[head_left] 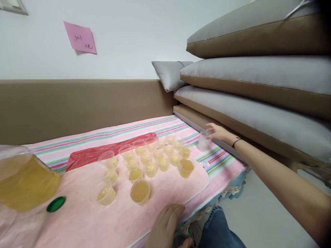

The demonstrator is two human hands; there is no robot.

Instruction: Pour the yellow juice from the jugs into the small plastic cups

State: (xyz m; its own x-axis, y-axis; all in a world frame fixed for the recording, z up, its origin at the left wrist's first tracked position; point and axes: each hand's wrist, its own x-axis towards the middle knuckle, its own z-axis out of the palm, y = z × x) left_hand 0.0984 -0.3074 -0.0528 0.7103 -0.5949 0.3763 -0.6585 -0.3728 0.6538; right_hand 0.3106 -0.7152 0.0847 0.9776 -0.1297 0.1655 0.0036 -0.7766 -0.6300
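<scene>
My right hand [216, 133], with a dark band on its wrist, reaches to a stack of clear plastic cups [204, 141] near the cushions; its fingertips touch the upper side of the stack, the thumb and fingers apart around its edge. My left hand [167, 224] rests at the near edge of the pink mat [77, 220], its fingers curled together and nothing visible in them. Several clear cups of yellow liquid [140, 193] stand on the mat between the hands and a red plastic bag [85, 155]. A green cap [56, 204] lies at the left.
A large clear container of yellow liquid [28, 179] stands at the far left. Stacked grey and brown cushions [245, 72] rise along the right side. Behind the striped cloth [103, 136] runs a brown panel [77, 106]. A pink note [81, 38] is on the wall.
</scene>
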